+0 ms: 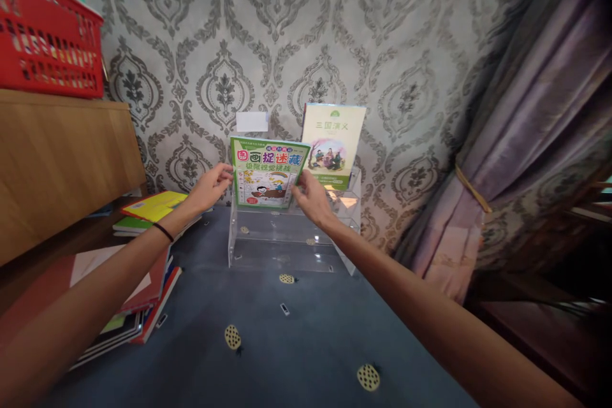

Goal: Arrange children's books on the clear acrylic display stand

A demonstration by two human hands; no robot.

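Rack (287,259): pale book (332,140) placed, one o'clock; green book (262,172), centre, clamped in right hand (312,197), left hand (214,186) at edge, grip unclear; book stack (152,293) unshelved, eight o'clock.

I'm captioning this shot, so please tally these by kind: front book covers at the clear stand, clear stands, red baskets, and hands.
Front book covers: 2 (green book, cream book)
Clear stand: 1
Red basket: 1
Hands: 2 (left hand, right hand)
Total: 6
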